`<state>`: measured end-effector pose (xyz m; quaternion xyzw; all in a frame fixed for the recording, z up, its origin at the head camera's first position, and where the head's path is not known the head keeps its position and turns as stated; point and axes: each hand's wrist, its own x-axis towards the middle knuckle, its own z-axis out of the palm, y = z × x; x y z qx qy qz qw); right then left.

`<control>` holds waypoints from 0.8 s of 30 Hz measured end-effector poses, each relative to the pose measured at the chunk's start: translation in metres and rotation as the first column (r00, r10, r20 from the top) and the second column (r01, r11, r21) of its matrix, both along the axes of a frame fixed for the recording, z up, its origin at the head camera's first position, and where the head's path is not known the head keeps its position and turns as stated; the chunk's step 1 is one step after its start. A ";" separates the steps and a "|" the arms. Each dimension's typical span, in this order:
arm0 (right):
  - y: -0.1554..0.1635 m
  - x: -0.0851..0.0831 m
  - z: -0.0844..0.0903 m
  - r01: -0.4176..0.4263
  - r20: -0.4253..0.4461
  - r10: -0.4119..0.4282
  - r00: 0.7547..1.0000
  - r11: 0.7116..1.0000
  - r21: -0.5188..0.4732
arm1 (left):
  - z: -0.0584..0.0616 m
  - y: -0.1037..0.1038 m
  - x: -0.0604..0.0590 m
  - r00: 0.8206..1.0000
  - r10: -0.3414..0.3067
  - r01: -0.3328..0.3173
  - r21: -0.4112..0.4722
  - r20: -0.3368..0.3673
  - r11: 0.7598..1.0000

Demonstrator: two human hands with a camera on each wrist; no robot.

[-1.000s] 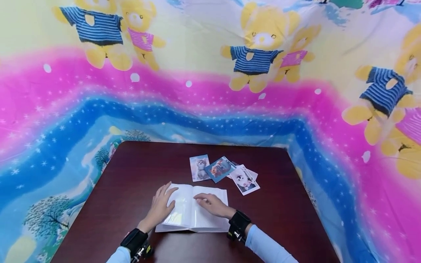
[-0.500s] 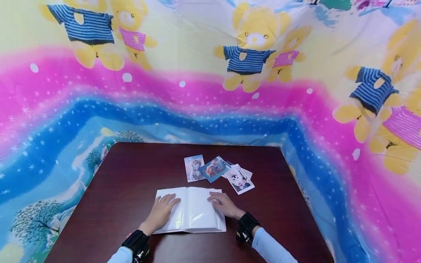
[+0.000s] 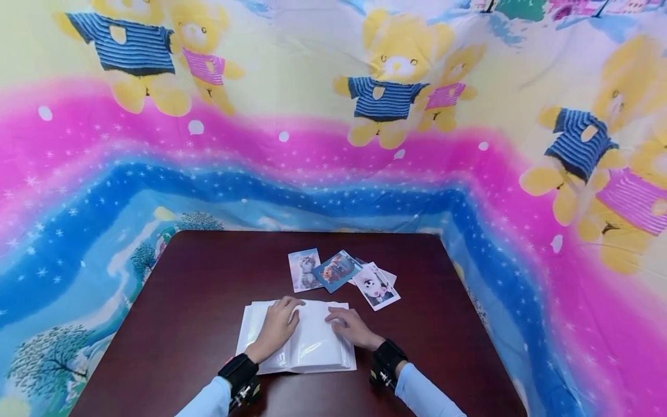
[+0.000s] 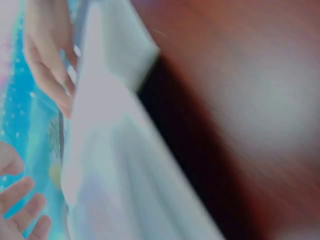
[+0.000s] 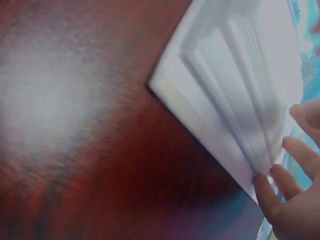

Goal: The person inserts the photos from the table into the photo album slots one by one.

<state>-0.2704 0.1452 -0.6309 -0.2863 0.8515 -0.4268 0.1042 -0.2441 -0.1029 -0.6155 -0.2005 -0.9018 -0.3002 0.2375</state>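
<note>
A photo album with clear-sleeved white pages (image 3: pixel 315 347) lies spread on the table. My left hand (image 3: pixel 278 327) is above its left page near the fold, fingers extended and slightly bent. In the left wrist view, the fingers (image 4: pixel 22 215) of that hand are spread with nothing between them. My right hand (image 3: pixel 356 330) is at the album's right side. Its fingertips (image 5: pixel 270 195) touch the edges of the stacked pages in the right wrist view, with the thumb apart from them. Behind the album are several animal photo cards, including a kitten card (image 3: pixel 305 271) and a white-faced animal card (image 3: pixel 377 286).
The dark reddish-brown table (image 3: pixel 198 289) has a far edge close to a hanging cloth (image 3: pixel 292 156) printed with bears. A blue-toned card (image 3: pixel 336 271) overlaps its neighbours. Both wrists carry black camera straps (image 3: pixel 238 372).
My right hand has shifted from near the fold to the album's right side, and more pages now lie on that side. My left hand has moved from the left page toward the fold.
</note>
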 end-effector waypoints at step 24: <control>-0.001 0.013 -0.021 0.046 -0.031 -0.044 0.999 0.997 0.059 | 0.004 0.079 -0.097 0.694 0.089 -0.416 0.297 0.715 0.859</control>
